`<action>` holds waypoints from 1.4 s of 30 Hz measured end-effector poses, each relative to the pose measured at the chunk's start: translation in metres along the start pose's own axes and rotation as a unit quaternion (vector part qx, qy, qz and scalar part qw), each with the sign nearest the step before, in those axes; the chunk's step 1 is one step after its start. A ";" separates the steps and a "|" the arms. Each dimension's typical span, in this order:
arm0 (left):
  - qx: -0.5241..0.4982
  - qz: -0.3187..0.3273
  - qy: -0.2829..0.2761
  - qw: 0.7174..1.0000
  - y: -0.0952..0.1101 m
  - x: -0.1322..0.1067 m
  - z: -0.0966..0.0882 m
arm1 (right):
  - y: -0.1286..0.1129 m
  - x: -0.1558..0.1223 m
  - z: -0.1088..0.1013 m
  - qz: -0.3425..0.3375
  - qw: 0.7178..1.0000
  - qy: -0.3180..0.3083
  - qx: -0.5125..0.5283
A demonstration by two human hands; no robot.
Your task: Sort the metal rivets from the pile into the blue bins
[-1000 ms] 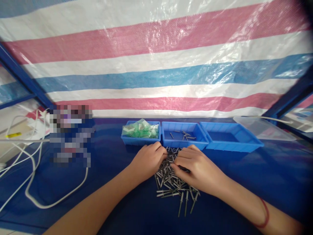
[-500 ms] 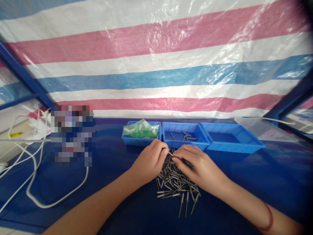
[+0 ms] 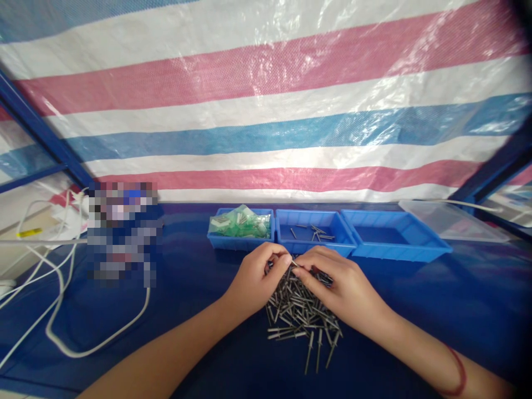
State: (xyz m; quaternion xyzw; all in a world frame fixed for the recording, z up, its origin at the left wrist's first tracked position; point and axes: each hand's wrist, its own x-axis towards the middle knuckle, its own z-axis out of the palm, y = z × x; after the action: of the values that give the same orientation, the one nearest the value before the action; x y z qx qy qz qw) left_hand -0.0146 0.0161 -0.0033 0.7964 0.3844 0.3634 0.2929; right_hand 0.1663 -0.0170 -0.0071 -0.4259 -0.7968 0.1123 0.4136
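A heap of small metal rivets (image 3: 301, 313) lies on the blue table cover in front of me. My left hand (image 3: 255, 280) and my right hand (image 3: 343, 285) hover over the heap's far end with fingertips meeting. Both pinch one small rivet (image 3: 293, 263) between them. Just beyond the hands stand three blue bins: the left bin (image 3: 241, 243) holds green plastic bags, the middle bin (image 3: 313, 244) holds a few rivets, the right bin (image 3: 394, 246) looks empty.
White cables (image 3: 62, 316) loop across the table at the left, beside a blurred patch. A clear plastic lid (image 3: 453, 221) lies at the far right. A striped tarpaulin (image 3: 266, 111) hangs behind the bins between blue frame bars.
Both hands have lifted a little off the heap and drawn together; their fingertips now pinch one rivet that they were digging for a second ago.
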 end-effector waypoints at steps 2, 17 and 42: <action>0.011 0.018 -0.001 1.000 -0.001 -0.001 0.000 | 0.001 0.000 0.000 0.004 1.000 0.010 -0.005; -0.021 0.094 -0.077 0.992 0.003 0.000 -0.005 | -0.006 0.000 -0.009 -0.055 0.998 0.029 -0.014; 0.255 0.055 -0.069 0.963 -0.007 0.000 -0.008 | 0.018 0.007 -0.019 -0.017 0.986 0.035 -0.162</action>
State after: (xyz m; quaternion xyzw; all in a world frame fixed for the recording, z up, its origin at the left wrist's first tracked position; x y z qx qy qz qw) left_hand -0.0240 0.0212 -0.0034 0.8877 0.3991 0.2131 0.0858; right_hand 0.1890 -0.0038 0.0000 -0.4776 -0.7963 -0.0402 0.3691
